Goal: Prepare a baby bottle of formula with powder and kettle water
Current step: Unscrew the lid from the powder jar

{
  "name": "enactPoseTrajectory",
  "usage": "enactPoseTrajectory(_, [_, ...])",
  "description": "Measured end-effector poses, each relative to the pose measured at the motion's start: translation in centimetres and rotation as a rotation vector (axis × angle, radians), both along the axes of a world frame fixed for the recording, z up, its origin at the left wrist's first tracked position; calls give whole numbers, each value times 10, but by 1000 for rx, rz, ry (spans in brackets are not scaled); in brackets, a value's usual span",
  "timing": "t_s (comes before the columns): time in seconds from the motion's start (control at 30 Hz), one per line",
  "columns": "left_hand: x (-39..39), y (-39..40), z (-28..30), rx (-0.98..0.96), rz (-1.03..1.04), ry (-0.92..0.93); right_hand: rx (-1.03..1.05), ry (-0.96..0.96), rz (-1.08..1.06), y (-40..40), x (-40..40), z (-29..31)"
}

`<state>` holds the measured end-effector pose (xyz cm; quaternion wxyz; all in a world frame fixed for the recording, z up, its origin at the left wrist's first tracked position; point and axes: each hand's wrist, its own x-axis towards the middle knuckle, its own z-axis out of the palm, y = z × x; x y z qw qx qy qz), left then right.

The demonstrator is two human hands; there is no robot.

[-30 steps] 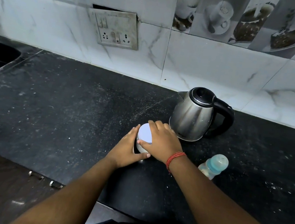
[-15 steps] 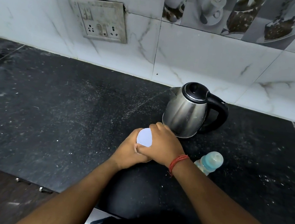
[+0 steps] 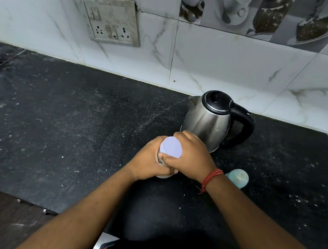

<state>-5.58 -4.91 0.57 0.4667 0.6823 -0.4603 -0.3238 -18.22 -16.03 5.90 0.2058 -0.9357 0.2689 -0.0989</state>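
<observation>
1. The black countertop fills the middle of the frame.
2. A steel kettle, lid closed and contents hidden, stands right of centre near the tiled wall.
3. The powder jar with a pale lid sits at centre; the left hand grips its body and the right hand curls round the lid.
4. The baby bottle, capped in teal, is just right of the right wrist; its contents are hidden.

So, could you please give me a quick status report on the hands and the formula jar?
Left hand grips jar body; right hand grips its white lid. Lid on. Kettle just behind, baby bottle at right, neither obstructing.
</observation>
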Motion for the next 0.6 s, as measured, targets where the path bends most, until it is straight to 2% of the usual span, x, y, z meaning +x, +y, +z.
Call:
enactPoseTrajectory(0.13, [2,1,5,41,-52,44,17,-16,114,-6,-5,7])
enactPoseTrajectory(0.3, [5,6,7,75,-188,139,121,159,366,-20,-6,24])
enactPoseTrajectory(0.5, [9,-1,23,30,-274,81,78,191,580,-27,-8,42])
enactPoseTrajectory(0.6, [11,0,21,62,-230,84,121,218,608,-27,-8,45])
